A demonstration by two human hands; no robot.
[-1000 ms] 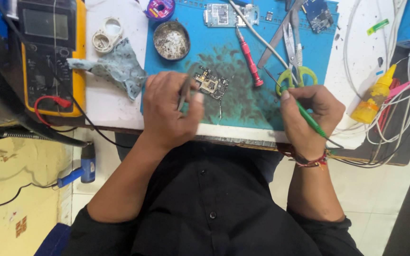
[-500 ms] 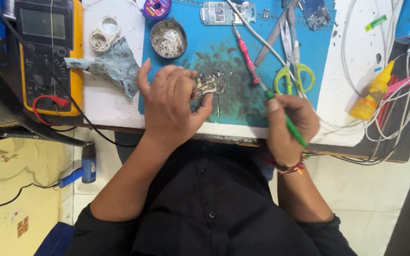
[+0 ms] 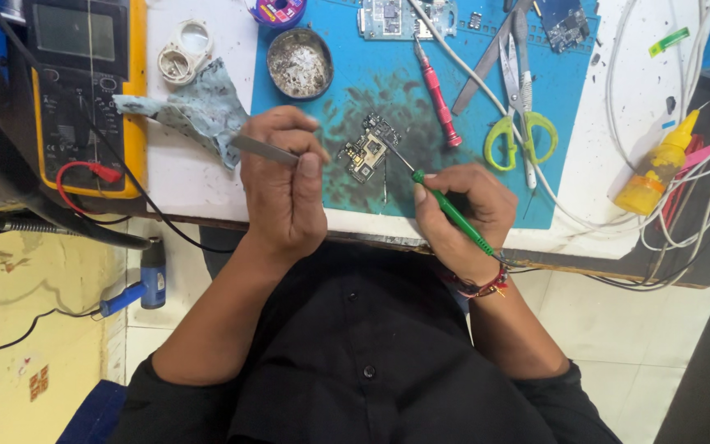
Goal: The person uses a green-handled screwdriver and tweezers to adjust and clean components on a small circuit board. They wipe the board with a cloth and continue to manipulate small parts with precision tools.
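A small circuit board [image 3: 366,150] lies on the stained blue work mat [image 3: 569,90]. My right hand [image 3: 462,210] grips a green-handled soldering iron [image 3: 451,210], whose thin tip reaches up-left to the board's right edge. My left hand [image 3: 285,185] is closed on metal tweezers [image 3: 263,149] that stick out to the left, just left of the board and not touching it.
A yellow multimeter [image 3: 76,90] with red lead sits at left, beside a grey-blue cloth [image 3: 199,107]. On the mat: a round tin [image 3: 299,62], red screwdriver [image 3: 437,94], green-handled scissors [image 3: 519,123], other boards [image 3: 392,16]. A yellow bottle [image 3: 659,164] and white cables [image 3: 700,205] lie right.
The board, held up in my left hand before, now lies on the mat. My left hand now holds tweezers. My right hand has brought the iron's tip to the board.
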